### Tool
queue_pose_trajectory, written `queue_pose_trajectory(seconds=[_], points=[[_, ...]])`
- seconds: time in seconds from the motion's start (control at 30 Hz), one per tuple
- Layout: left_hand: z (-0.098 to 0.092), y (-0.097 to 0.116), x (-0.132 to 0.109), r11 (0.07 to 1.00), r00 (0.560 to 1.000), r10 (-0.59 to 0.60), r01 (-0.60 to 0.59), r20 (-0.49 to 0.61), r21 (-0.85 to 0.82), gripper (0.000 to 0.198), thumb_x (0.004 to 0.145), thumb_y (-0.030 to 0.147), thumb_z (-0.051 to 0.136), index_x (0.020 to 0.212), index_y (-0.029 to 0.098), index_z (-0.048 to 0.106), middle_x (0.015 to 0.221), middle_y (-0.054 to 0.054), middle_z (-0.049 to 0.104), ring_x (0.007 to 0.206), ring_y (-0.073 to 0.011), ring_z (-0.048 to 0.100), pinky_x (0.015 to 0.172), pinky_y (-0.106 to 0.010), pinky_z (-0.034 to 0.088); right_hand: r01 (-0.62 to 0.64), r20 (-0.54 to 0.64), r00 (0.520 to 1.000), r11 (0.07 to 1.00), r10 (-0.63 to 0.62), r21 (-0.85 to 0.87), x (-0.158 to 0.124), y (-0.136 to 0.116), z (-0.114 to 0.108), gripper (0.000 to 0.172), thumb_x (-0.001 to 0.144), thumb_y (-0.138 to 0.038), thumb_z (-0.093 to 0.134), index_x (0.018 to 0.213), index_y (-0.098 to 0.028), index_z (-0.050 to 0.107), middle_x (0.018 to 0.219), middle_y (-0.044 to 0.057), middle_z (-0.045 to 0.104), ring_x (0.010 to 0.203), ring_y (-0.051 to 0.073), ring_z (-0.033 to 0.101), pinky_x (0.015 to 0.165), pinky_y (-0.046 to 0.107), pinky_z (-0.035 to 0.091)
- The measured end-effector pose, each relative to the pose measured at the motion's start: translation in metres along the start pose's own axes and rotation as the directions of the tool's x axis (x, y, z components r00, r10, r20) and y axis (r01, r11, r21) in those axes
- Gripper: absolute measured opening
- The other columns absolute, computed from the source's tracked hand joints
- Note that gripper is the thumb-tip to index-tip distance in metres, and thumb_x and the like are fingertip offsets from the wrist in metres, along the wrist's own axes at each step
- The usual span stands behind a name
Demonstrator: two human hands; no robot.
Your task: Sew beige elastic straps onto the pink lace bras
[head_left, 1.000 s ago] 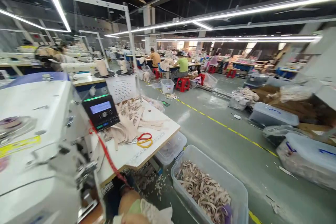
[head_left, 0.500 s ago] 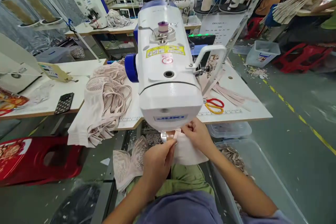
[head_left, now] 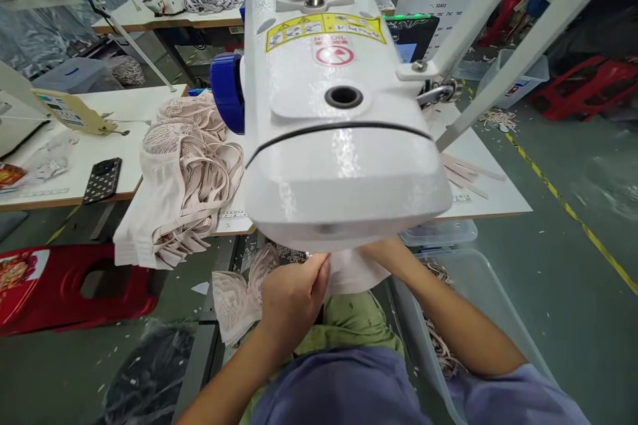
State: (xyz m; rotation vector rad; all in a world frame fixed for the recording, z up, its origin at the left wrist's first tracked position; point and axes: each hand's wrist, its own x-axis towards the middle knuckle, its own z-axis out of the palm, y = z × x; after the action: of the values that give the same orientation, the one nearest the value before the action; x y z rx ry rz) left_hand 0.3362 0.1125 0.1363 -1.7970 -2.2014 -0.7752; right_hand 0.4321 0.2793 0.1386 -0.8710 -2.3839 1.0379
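Beige fabric (head_left: 355, 273), off front edge of surface (head_left: 493, 202), beneath sewing-machine head (head_left: 343, 186); left hand (head_left: 294, 293) pinching it, right hand (head_left: 385, 255) grip hidden. Floor (head_left: 573, 285): stretching past surface's right corner. Transparent bin (head_left: 481, 272), below front edge: beige strips (head_left: 440, 350).

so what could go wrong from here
The left hand and the mostly hidden right hand are close to the sewing machine head; they might get caught if it runs. The pale garment pile overhangs the table and could slide off. The phone at the edge of another table might fall.
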Motion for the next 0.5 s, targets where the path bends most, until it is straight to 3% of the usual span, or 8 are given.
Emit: queue_pose_trajectory(seconds=[0.2,0.5], points=[[0.001,-0.001,-0.001,1.0,1.0,0.012,-0.012,0.004,-0.014,0.039,0.103,0.03,0.038,0.102,0.018,0.075,0.07,-0.004,0.077,0.051,-0.0137,0.066,0.049,-0.026,0.038,-0.006,0.003,1.0,0.999,0.006,0.049,-0.003,-0.005,-0.002,0.01,0.083,-0.023,0.047,0.08,-0.024,0.056,0.061,0.0,0.057,0.061,0.018,0.05,0.062,0.03,0.045],[0.003,-0.002,-0.003,1.0,0.999,0.012,-0.011,0.03,-0.026,0.038,0.102,0.029,0.04,0.097,0.017,0.076,0.07,-0.005,0.077,0.053,-0.0141,0.066,0.05,-0.025,0.039,-0.001,0.017,1.0,1.0,0.001,-0.01,0.0,0.005,0.005,0.012,0.086,-0.022,0.047,0.086,-0.024,0.059,0.062,0.0,0.057,0.06,0.018,0.053,0.062,0.031,0.047]])
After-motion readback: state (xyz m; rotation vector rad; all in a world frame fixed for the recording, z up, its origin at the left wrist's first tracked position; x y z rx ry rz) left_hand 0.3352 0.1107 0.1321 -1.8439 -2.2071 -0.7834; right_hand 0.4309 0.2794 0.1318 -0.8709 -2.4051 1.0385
